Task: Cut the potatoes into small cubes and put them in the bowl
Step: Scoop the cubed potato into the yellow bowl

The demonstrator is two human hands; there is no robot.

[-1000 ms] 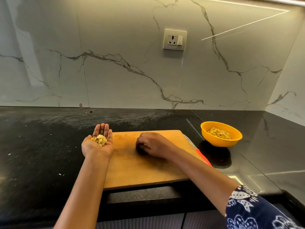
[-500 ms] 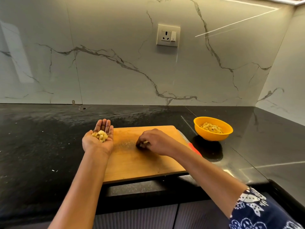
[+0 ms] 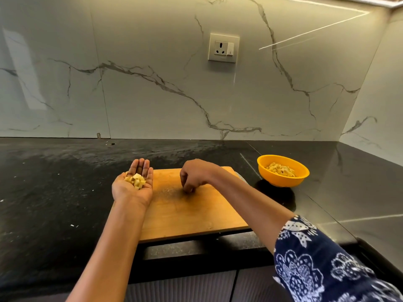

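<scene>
Pale yellow raw potato cubes [image 3: 135,180]: small loose heap in the upturned palm of the left hand [image 3: 133,188], held above the left edge of the rectangular wooden chopping board [image 3: 192,214], near its far left corner. Fingers straight, side by side, palm slightly cupped; nothing clamped, load merely carried.

Right hand [image 3: 194,174]: knuckles up, over the middle of the board toward its far edge. Fingers curled down, tips bunched together and touching the wood. Whether pinching a last piece, cannot tell; tips hidden under the hand's own back.

Round orange plastic bowl [image 3: 281,182]: on the black stone counter [image 3: 54,192], just off the far right corner of the board, well apart from both hands. Second lot of cut potato [image 3: 280,170] already inside, well below the rim.

Handling, judged: light, firm, not fragile. Cut faces probably damp and slippery; prone to roll off a flat palm. Best carried cupped, palm level, tipped only once above the bowl. Strays on the board best taken singly, thumb and fingertip on opposite flat faces, or swept to the board's edge into the waiting palm.

Stage, judged: cutting apparently done, no whole potato in view; gathering and transfer to the bowl outstanding.
</scene>
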